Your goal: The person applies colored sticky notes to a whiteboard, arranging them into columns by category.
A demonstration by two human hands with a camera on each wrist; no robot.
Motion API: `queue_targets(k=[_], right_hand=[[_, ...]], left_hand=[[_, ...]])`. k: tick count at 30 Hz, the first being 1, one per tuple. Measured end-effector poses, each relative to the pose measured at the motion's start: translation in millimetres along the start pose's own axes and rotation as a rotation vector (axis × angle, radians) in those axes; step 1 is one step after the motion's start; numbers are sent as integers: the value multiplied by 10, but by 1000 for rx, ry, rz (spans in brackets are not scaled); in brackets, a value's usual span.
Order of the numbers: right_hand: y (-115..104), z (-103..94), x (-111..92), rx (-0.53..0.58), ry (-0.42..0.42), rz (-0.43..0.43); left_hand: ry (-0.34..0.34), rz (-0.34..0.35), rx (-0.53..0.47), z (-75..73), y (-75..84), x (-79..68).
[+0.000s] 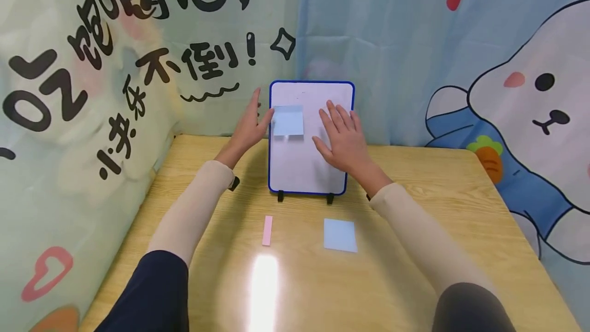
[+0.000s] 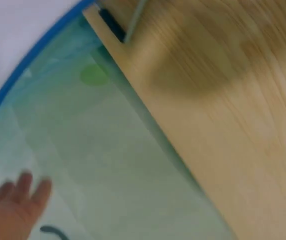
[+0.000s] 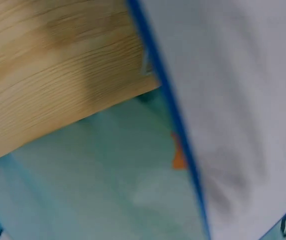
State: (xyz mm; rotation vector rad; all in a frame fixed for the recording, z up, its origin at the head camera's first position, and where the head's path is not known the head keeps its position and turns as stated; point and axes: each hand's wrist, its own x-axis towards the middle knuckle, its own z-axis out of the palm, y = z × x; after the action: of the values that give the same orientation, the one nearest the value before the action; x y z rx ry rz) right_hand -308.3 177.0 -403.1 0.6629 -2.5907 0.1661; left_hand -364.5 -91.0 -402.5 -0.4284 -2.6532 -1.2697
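Observation:
A small whiteboard point(image 1: 313, 165) with a blue rim stands upright on the table. One light-blue sticky note point(image 1: 288, 121) is stuck to its upper left. My left hand point(image 1: 251, 122) is at the board's left edge, fingers extended upward, thumb tip right by the note's edge. In the left wrist view, the left hand point(image 2: 18, 205) shows blurred at the lower left, beside the board's rim. My right hand point(image 1: 343, 140) spreads its fingers in front of the board's right half, holding nothing. Only a fingertip of it shows in the right wrist view, at the lower right corner.
On the wooden table point(image 1: 415, 229) in front of the board lie a narrow pink paper strip point(image 1: 267, 230) and a second light-blue note point(image 1: 340, 235). Black feet point(image 1: 280, 196) support the board. A printed curtain point(image 1: 392, 55) hangs close behind and along the left.

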Motion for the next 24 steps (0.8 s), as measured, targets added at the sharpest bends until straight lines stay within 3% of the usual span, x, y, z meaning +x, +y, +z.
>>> queue_targets(k=[5,9,15,24], right_hand=[[249,-148,-271,-8,105,70],[434,-191,-521,-11,81,159],[594,-151,-827,25,-84,313],[669,-56,-1238,51,-181,407]], left_hand=[[78,51,253,-245,-83,-221],[70,20,384,-367,-162,-434],[-21,-67,463,-394,-352,-769],[-132,-153,487,-330,-633,-1161]])
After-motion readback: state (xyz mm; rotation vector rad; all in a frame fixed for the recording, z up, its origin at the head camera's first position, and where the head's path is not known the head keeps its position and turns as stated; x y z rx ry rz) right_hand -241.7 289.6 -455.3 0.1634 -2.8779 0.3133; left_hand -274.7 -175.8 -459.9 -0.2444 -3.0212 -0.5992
